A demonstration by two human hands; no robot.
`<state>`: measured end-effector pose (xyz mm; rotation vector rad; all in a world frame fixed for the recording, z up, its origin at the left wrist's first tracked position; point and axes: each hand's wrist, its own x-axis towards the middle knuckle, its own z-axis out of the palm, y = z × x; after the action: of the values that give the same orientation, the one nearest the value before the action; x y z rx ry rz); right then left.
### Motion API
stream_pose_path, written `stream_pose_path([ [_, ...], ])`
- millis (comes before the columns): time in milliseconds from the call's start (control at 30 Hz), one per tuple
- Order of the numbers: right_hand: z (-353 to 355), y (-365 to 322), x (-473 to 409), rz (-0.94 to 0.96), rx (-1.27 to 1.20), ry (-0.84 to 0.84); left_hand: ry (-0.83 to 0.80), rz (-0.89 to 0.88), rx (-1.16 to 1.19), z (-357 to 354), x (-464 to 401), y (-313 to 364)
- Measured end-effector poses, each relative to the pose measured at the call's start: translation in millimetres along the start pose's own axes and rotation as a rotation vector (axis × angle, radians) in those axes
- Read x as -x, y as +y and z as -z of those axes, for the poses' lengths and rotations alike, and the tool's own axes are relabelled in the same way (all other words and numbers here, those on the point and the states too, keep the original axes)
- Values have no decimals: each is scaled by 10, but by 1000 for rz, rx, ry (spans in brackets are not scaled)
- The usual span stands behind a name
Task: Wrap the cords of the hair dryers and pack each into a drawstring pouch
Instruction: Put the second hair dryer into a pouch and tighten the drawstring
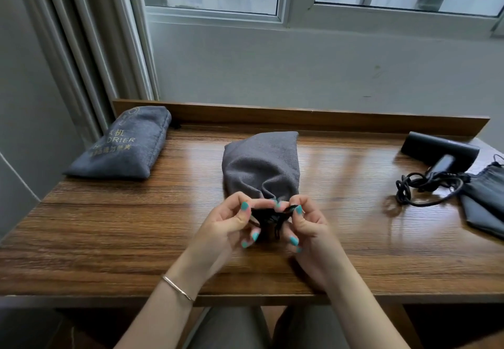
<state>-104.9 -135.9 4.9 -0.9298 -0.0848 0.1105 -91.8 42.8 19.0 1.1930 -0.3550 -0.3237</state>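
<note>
A filled grey drawstring pouch [260, 166] lies in the middle of the wooden table [109, 226], its gathered mouth toward me. My left hand [229, 224] and my right hand [305, 226] both pinch the black drawstring [275, 219] at that mouth. A second filled grey pouch [122, 147] with gold lettering lies at the back left. At the right, a black hair dryer [439, 149] lies with its cord [417, 187] loose in loops. A flat, empty grey pouch [485, 198] lies beside it at the right edge.
A raised wooden lip [300, 118] runs along the table's back edge, below a wall and window. A curtain [81, 48] hangs at the back left. My knees show under the near edge.
</note>
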Motion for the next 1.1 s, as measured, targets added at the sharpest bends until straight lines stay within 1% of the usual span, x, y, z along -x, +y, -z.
stream_pose_path([
  [33,-6,-2,-1,-12,-17,-8,3,23,89,-17,-18,-8],
  [67,-6,-19,1,-19,14,0,18,37,110,-16,-29,-6],
  [167,48,-83,6,-12,224,69,36,73,48,37,-32,-34],
  [233,95,-86,18,-49,294,125,18,107,35,47,4,-64],
  [333,114,-155,64,-101,316,80,-29,117,-53,70,75,-33],
  [367,150,-200,75,-88,334,58,-27,88,-151,122,88,-3],
  [400,208,-260,77,-37,438,58,3,39,-291,219,90,16],
  [433,289,-319,72,51,667,83,51,-22,-480,349,78,21],
  [467,400,-347,39,147,979,145,100,-106,-750,483,50,9],
  [500,488,-362,-15,212,1300,194,108,-197,-1054,598,0,-14],
  [533,542,-368,-90,253,1565,201,98,-261,-1306,669,-87,-53],
  [567,553,-372,-182,283,1722,166,80,-278,-1466,675,-199,-86],
  [600,553,-353,-299,297,1782,106,65,-254,-1544,648,-328,-117],
  [633,519,-343,-407,301,1778,56,50,-225,-1573,621,-460,-152],
  [667,509,-334,-520,302,1743,36,30,-221,-1583,582,-591,-173],
  [733,480,-338,-701,308,1630,73,27,-303,-1552,543,-778,-202],
  [767,482,-339,-773,315,1569,105,49,-348,-1508,543,-831,-212],
  [833,418,-381,-859,371,1510,113,123,-433,-1383,557,-875,-197],
  [900,243,-477,-952,407,1458,135,214,-461,-1262,488,-875,-102],
  [967,-12,-635,-1046,396,1410,207,369,-479,-992,331,-891,107],
  [1033,-341,-801,-1083,409,1296,244,548,-464,-723,185,-957,440],
  [1067,-452,-843,-1132,406,1195,246,600,-418,-678,155,-1018,602],
  [1100,-525,-862,-1200,373,1100,249,627,-365,-715,157,-1077,745],
])
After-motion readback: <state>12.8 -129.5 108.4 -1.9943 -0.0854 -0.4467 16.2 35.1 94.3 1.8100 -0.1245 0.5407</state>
